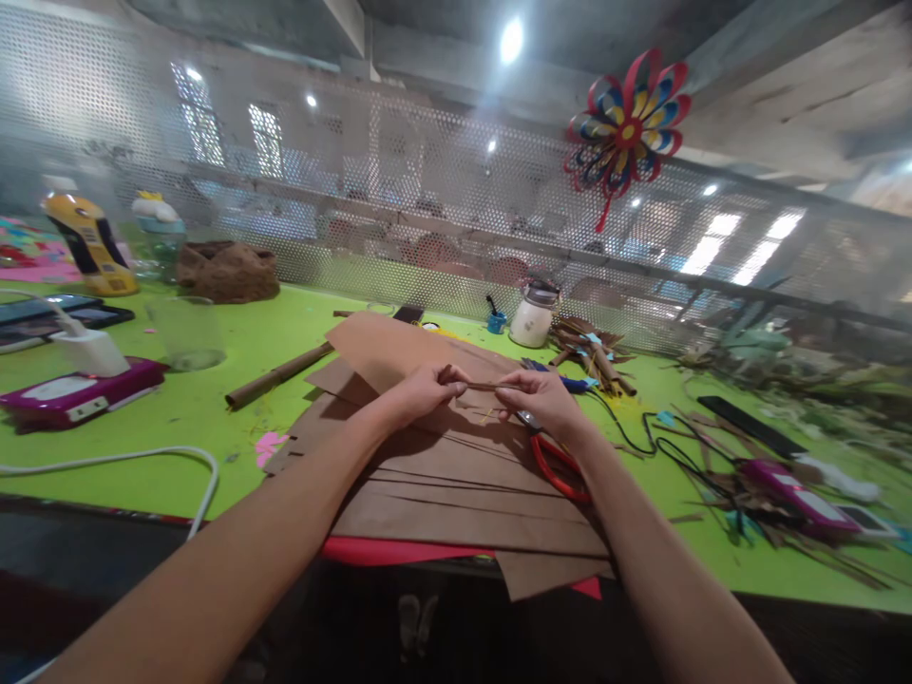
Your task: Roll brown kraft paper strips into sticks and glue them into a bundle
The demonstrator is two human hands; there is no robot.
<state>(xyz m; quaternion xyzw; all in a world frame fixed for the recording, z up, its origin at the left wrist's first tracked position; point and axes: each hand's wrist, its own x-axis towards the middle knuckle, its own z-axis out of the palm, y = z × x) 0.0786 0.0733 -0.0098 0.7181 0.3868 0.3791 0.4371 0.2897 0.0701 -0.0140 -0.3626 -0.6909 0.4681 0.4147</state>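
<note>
A thin brown paper strip stretches between my two hands, above the middle of the table. My left hand pinches its left end between thumb and fingers. At its right end, the fingers of my right hand are closed on it. Under both hands lies a stack of brown paper sheets, with several narrow slits or strips across it. Red-handled scissors rest on the paper beside my right wrist, partly covered by my right hand. A blue-handled tool with a dark cord is just behind that hand.
Rolled brown paper lies left of the stack. A purple power strip and a clear cup are at left. Behind stand a white jar and a small blue pot. Another purple power strip lies among scraps at right.
</note>
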